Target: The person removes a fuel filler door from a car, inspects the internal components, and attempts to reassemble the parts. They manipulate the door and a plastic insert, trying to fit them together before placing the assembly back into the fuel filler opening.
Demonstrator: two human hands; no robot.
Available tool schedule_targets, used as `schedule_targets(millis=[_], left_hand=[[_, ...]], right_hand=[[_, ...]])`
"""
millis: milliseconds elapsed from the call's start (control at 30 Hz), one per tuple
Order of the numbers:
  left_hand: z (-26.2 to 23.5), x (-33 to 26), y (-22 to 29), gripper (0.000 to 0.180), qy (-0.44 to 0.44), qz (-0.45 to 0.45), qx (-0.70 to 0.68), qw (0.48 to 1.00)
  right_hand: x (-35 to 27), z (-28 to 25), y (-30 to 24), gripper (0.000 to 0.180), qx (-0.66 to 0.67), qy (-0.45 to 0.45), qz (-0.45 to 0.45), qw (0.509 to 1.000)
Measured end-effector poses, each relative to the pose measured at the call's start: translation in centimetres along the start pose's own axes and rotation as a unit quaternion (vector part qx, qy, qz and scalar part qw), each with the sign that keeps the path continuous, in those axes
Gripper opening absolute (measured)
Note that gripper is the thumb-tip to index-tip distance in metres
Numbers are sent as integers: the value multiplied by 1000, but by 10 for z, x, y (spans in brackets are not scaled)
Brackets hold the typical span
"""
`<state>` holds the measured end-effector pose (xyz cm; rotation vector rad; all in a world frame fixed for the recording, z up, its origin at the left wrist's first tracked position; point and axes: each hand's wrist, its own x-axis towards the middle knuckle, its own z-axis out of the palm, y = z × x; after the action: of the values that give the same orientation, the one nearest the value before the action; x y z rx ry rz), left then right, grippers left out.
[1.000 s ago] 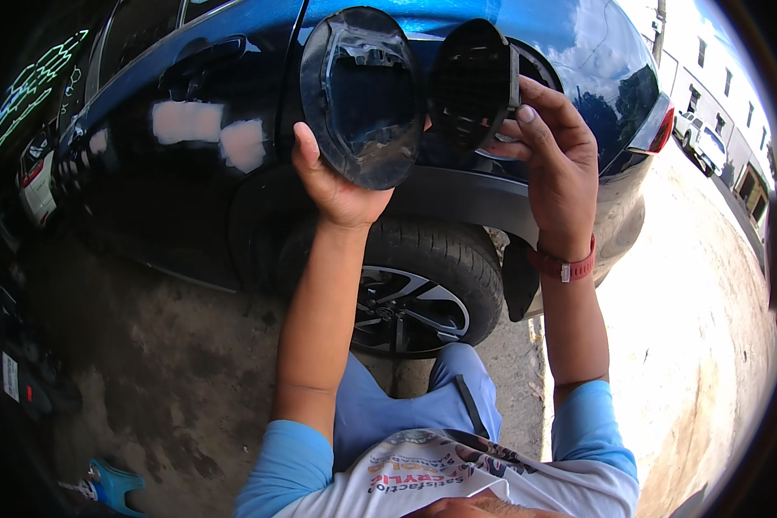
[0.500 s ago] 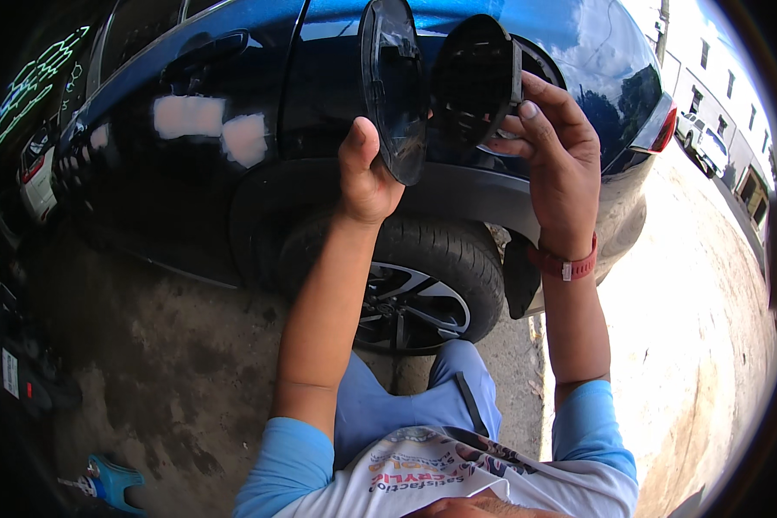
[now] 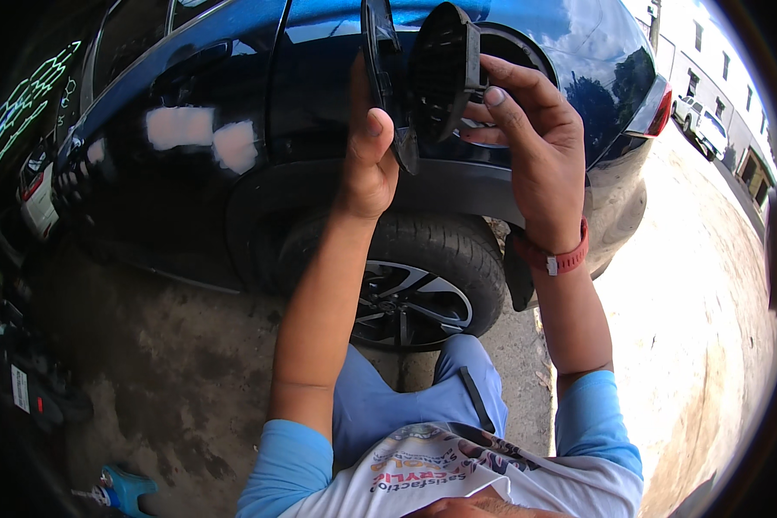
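Note:
My left hand [image 3: 371,168] grips a thin, dark oval panel [image 3: 387,73], which stands upright and is seen almost edge-on. Its fingers lie along the panel's left face, partly in shadow, and its thumb is at the near side. Between thumb and fingers, my right hand [image 3: 540,142] pinches the blocky rim of a round black plastic housing [image 3: 440,73] with a ribbed inside. The two pieces face each other with their edges close; whether they touch I cannot tell. Behind the housing is a round, dark-rimmed opening [image 3: 531,50] in the side of the blue car [image 3: 328,95].
Pale filler patches [image 3: 180,127] mark the car's door. Below my hands is the rear wheel [image 3: 406,302] under a black arch trim. A blue bottle-like object [image 3: 129,490] lies on the concrete floor at lower left, near dark gear [image 3: 52,397]. Parked vehicles [image 3: 704,125] stand far right.
The panel has turned more edge-on to me. My right hand has moved left with the housing, bringing it closer to the panel and showing more of its rim.

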<state>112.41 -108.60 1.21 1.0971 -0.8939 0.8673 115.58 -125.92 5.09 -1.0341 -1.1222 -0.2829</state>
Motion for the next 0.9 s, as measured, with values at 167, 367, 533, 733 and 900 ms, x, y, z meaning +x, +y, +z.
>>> schedule_targets(millis=[167, 367, 533, 733, 900], left_hand=[[-1, 6, -7, 83, 0, 3, 0, 1000], [-17, 5, -10, 80, -2, -54, 4, 999], [-7, 9, -14, 79, 30, -14, -5, 999], [-12, 11, -18, 77, 27, -19, 28, 999], [-12, 13, -17, 78, 23, -26, 52, 998]], right_hand=[[0, 0, -2, 29, -3, 1, 1, 1000], [0, -1, -1, 30, -1, -1, 3, 1000], [1, 0, -2, 30, 0, -3, 8, 1000], [1, 1, -3, 30, -9, -10, 0, 1000], [1, 1, -3, 31, -5, -10, 1, 1000]])
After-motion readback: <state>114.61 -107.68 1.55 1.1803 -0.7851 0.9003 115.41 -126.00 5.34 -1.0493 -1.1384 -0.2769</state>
